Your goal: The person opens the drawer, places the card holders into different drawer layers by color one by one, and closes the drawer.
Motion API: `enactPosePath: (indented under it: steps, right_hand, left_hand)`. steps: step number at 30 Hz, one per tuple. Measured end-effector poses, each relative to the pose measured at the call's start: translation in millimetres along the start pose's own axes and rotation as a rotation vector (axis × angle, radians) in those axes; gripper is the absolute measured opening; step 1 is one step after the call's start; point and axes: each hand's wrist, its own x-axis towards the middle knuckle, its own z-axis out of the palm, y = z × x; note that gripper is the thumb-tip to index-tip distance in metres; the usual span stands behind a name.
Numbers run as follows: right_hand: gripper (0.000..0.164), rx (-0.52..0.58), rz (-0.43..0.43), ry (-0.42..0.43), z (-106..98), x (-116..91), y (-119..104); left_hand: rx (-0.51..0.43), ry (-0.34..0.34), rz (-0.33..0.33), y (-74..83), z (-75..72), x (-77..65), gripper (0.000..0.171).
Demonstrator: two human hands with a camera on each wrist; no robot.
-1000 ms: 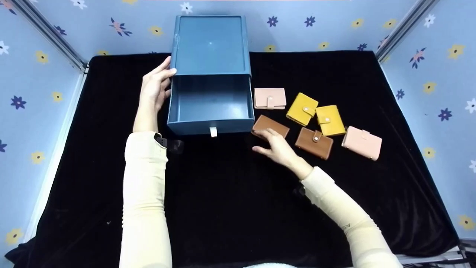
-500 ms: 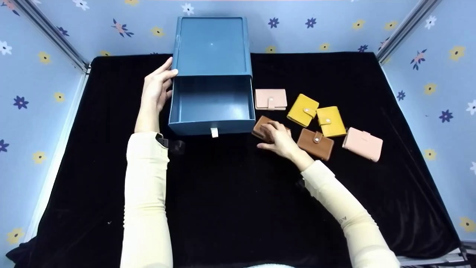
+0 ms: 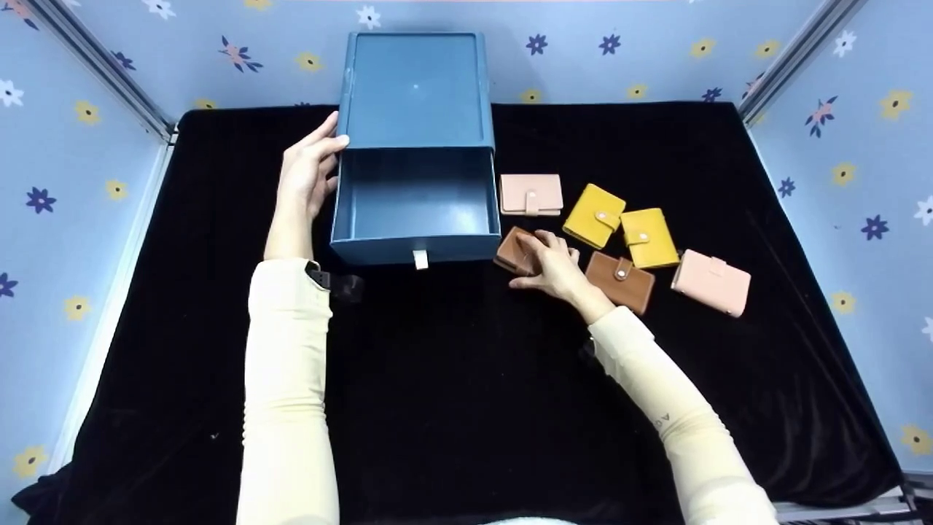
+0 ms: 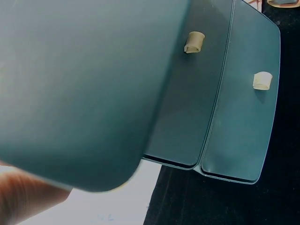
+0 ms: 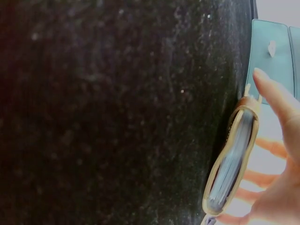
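Hands apart. Left hand (image 3: 302,168): fingers extended along the left side of the blue box (image 3: 415,91), thumb at its top edge. Top drawer (image 3: 375,251) juts out toward the near side. Right hand (image 3: 560,273): fingers curled round the left brown wallet (image 3: 512,250), thumb along its near side; firmness of hold cannot be told. Wallet position: just right of the drawer's near right corner, over the black tabletop (image 3: 437,401). Far of it, pink wallet (image 3: 516,191); rightward, two yellow wallets (image 3: 592,208), second brown wallet (image 3: 612,286), second pink wallet (image 3: 711,288).
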Motion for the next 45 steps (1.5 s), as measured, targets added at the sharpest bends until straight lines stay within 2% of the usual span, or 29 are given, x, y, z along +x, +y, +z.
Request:
enactPosePath:
  steps: [6,17,25,36,45]
  right_hand:
    - [0.086,0.002,0.016,-0.031,0.7,1.5,2.5]
    - [0.075,-0.023,0.016,-0.030,0.6,4.2,2.9]
    - [0.070,-0.040,0.005,-0.002,2.1,2.9,3.5]
    - [0.064,0.037,0.020,0.038,-1.5,-5.1,2.3]
    - [0.062,0.084,0.005,0.121,-9.9,-16.2,-3.0]
  left_hand:
    - [0.013,-0.004,0.005,-1.0,-0.4,-0.2,0.059]
    - [-0.006,0.000,0.005,-0.9,-0.8,-0.4,0.060]
    - [-0.015,0.001,0.000,-1.0,-1.2,0.2,0.060]
    - [-0.019,-0.002,-0.001,-0.1,0.6,-0.1,0.061]
    - [-0.019,-0.005,-0.007,-0.1,0.7,-0.2,0.060]
